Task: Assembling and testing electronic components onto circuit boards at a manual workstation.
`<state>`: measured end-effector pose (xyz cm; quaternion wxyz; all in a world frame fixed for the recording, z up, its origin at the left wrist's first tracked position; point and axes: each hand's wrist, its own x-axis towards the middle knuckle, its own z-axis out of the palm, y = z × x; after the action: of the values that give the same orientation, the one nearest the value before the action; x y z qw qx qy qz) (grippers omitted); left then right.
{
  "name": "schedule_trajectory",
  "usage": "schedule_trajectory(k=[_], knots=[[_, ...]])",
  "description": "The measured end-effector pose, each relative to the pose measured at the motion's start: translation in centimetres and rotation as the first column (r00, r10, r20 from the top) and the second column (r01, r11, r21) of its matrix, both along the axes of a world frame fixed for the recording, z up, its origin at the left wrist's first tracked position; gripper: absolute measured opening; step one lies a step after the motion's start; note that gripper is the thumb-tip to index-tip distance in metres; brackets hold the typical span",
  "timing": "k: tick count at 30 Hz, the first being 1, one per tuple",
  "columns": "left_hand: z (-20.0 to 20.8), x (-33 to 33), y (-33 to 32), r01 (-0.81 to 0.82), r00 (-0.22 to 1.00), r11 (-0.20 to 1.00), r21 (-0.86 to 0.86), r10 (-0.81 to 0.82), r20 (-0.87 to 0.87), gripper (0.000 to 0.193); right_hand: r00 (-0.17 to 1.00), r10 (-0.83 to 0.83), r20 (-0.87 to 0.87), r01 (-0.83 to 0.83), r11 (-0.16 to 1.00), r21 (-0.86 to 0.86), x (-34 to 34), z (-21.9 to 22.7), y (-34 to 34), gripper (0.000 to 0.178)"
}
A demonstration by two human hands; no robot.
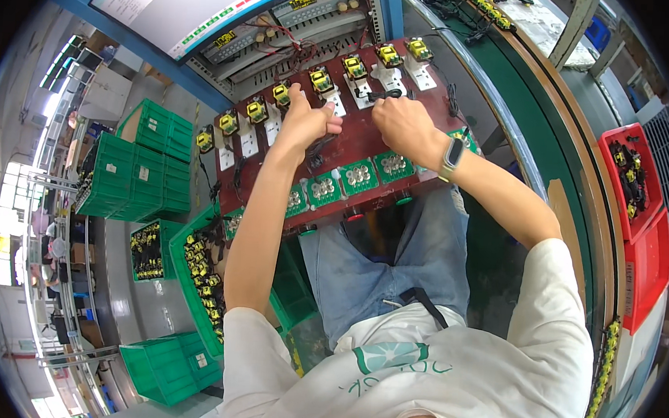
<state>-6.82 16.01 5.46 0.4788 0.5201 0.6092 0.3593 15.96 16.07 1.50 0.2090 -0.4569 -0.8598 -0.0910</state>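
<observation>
My left hand is over the dark red test board, its index finger stretched toward a small yellow-and-black circuit unit and its other fingers apart from it. Whether the fingertip touches the unit is hidden. On the right, my right hand is closed around a black cable, which shows at its fingertips in front of a white socket plate. Several similar yellow units stand in a row on white plates along the board's far side. Green circuit boards with round metal contacts line the near side.
A screen and wired instruments stand behind the board. Green crates are at left, one nearer bin holding yellow units. A metal rail, a green conveyor and red trays lie to the right.
</observation>
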Motion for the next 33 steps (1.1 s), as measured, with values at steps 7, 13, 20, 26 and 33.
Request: schedule_trajectory(k=[7,13,20,26,33], knots=[[0.9,-0.6,-0.5,0.016,0.774,0.982,-0.189,0.107,0.624,0.048,1.000,-0.020,0.019,0.027,0.843,-0.537,0.3,0.6,1.2,0.010],[-0.8,1.6,-3.1,-0.081,0.599,0.972,-0.219,0.223,0.769,0.027,0.707,-0.363,-0.607,-0.390,0.516,-0.763,2.8,1.8,-1.5,0.011],[-0.8,3.0,-7.6,0.239,0.486,0.941,-0.238,0.096,0.868,0.032,0.736,-0.164,-0.656,-0.268,0.820,-0.506,3.9,0.0,-4.7,0.018],[-1.7,3.1,-14.4,0.220,0.605,0.958,-0.185,0.015,0.796,0.029,0.582,-0.197,-0.789,-0.459,0.722,-0.518,4.2,-1.0,-4.7,0.025],[-0.9,0.7,-14.0,0.101,0.917,0.995,0.014,-0.099,0.385,0.020,0.519,-0.198,-0.831,-0.507,0.712,-0.486,3.9,-1.7,-4.6,0.035]])
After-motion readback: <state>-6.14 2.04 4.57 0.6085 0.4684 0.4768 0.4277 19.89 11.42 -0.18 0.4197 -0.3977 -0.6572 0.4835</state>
